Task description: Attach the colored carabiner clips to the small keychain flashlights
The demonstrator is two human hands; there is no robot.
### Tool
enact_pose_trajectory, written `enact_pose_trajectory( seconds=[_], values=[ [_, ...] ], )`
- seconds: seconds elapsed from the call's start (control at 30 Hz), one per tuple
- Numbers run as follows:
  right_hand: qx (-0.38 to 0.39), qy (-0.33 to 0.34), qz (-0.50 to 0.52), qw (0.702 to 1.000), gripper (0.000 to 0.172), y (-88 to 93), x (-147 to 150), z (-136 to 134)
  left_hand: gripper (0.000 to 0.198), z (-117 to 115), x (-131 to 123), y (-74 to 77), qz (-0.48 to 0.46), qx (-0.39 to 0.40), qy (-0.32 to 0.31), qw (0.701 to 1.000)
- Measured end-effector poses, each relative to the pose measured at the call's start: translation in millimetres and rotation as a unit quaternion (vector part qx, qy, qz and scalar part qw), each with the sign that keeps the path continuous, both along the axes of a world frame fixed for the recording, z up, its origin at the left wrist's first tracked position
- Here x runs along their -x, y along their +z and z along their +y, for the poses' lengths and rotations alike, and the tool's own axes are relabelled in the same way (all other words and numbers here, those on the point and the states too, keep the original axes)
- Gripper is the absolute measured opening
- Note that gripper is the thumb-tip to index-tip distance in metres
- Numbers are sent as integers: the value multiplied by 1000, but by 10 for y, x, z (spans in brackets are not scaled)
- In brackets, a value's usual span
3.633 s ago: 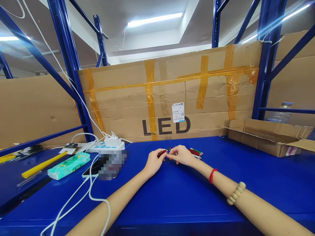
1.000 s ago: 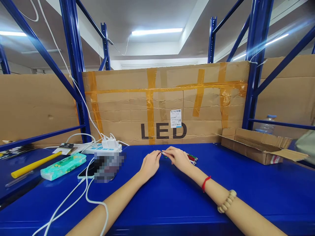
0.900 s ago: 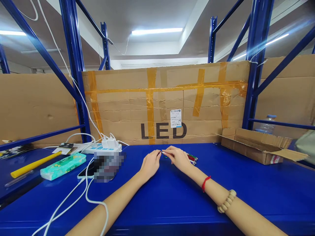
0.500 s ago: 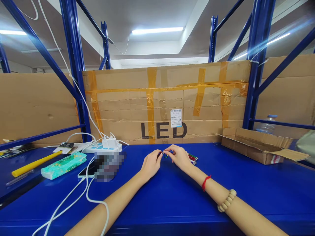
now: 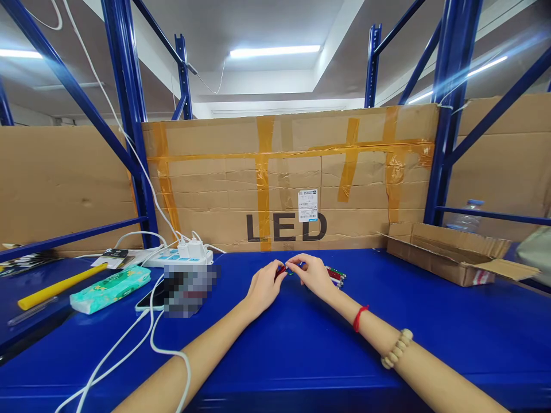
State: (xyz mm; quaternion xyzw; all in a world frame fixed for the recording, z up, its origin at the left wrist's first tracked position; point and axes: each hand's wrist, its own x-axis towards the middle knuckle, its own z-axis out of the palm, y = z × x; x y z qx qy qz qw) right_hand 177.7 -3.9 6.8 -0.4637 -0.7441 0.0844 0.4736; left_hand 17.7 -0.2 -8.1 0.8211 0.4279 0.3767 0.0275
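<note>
My left hand [image 5: 263,287] and my right hand [image 5: 310,275] rest on the blue table [image 5: 301,344] with their fingertips pinched together on a small red pen-like item [image 5: 282,269]. Both hands are closed round it. Just behind my right hand lies a little pile of red and green pen-like items [image 5: 336,274]. A red string and a bead bracelet [image 5: 396,348] sit on my right wrist.
A taped cardboard panel marked LED [image 5: 286,183] stands behind the table. An open cardboard box [image 5: 456,258] is at the right. At the left lie a power strip [image 5: 181,257] with white cables, a phone, a green tissue pack [image 5: 109,282] and a yellow bar [image 5: 60,285].
My hands have stayed in the same spot, the fingers only shifting slightly on the small item. The camera has tilted a little.
</note>
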Motion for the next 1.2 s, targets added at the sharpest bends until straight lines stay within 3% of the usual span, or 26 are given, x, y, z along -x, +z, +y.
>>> enact_pose_trajectory(
  seconds=[0.73, 1.2],
  values=[
    [-67, 1, -31, 997, 14, -44, -24, 63, 17, -57, -43, 33, -41, 52, 10, 998],
    [-76, -10, -52, 996, 13, -22, -19, 34, 16, -66, -37, 33, -31, 40, 13, 999]
  ],
)
